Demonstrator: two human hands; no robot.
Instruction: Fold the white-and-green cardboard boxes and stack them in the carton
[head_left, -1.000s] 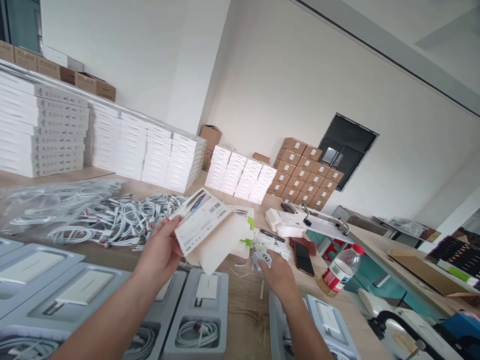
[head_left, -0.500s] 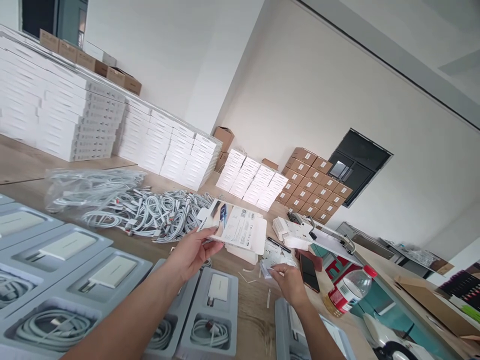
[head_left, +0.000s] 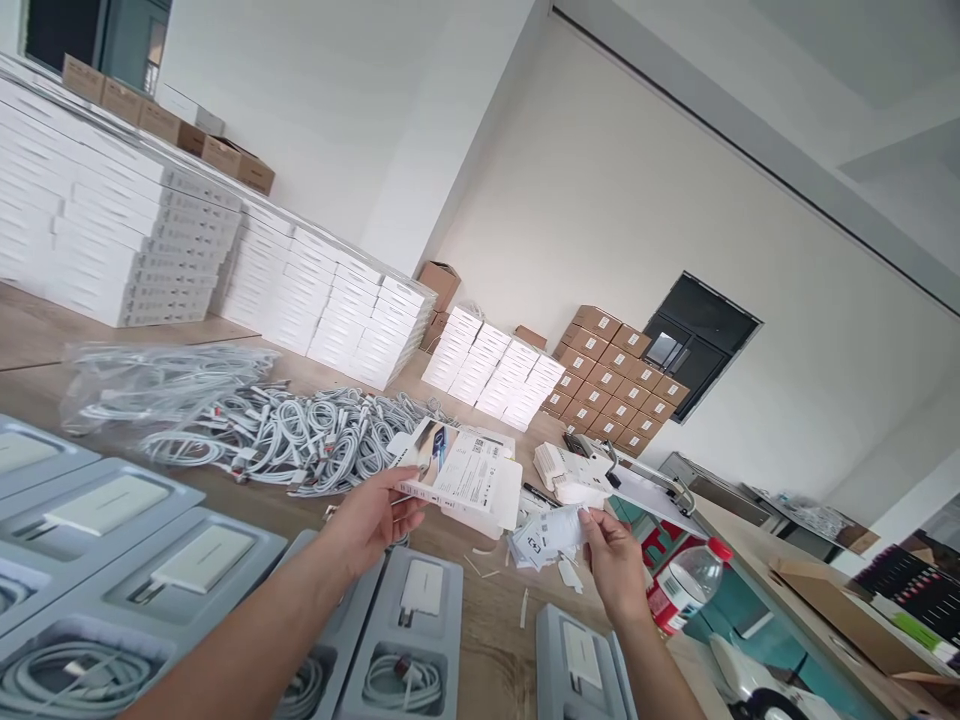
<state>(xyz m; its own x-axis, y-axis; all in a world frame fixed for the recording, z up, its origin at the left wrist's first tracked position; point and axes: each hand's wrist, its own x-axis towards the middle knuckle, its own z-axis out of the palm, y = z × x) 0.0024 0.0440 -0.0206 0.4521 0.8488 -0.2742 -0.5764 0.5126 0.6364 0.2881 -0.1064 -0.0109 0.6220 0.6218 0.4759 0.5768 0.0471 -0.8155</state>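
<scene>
The left hand [head_left: 373, 515] holds an open paper box [head_left: 469, 475] by its edge, with the thumb on top and the fingers under it. The box is white with a picture and small print on it. It is up in the air over the table [head_left: 495, 610], and it tilts.

The right hand [head_left: 615, 565] pinches a strip of white labels [head_left: 551, 535] between thumb and fingers. The labels have small black square codes on them, and the strip hangs out to the left, close to the box but not touching it. Some more white bits of paper [head_left: 570, 575] lie on the table under the strip.

Gray trays [head_left: 397, 640] sit on the table near both hands. Each one has a white card and a coiled white cable in it. A big heap of white cables [head_left: 285, 440] lies past the box, and next to the heap is a clear bag of cables [head_left: 150, 385]. A black pen [head_left: 540, 494] lies near a pile of white papers [head_left: 570, 475]. A phone [head_left: 626, 525] is partly hidden behind the right hand, and a plastic bottle [head_left: 694, 585] stands to the right of that hand.

Farther off are tall stacks of white boxes [head_left: 315, 320] and a stack of brown boxes [head_left: 607, 375].
</scene>
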